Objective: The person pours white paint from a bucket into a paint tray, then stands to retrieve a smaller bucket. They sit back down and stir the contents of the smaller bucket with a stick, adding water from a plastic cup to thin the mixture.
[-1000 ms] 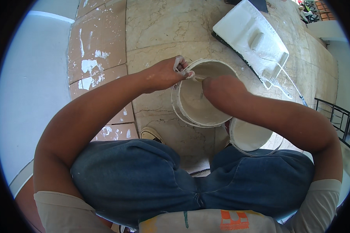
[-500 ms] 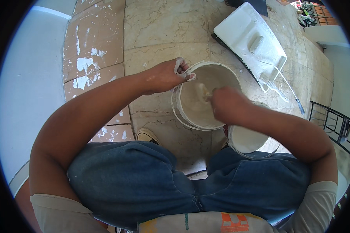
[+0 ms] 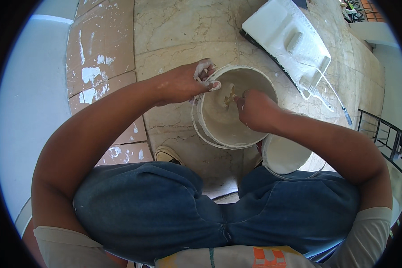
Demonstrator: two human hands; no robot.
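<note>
A round white bucket [image 3: 272,87] stands on the floor before my knees, its inner wall coated in off-white paint. My left hand [image 3: 195,80], fingers smeared white, grips the bucket's left rim with the thumb over the edge. Inside the bucket, my right hand [image 3: 257,110] is closed around a yellowish, paint-smeared tool [image 3: 230,98]. Most of that tool is hidden by the fist, so its kind is unclear. A smaller white pail [image 3: 283,156] with a wire handle holds white paint and stands at the right, partly under my right forearm.
A white paint tray [image 3: 265,29] lies at the far right with a roller [image 3: 295,43] and a paint brush [image 3: 319,99] in or on it. Paint-spattered cardboard [image 3: 105,40] runs along the left wall. A black metal rack [image 3: 386,138] stands at the right edge.
My right hand has shifted slightly within the bucket, and the tool has moved a little up. My left hand stays at the rim. The whole view has shifted slightly.
</note>
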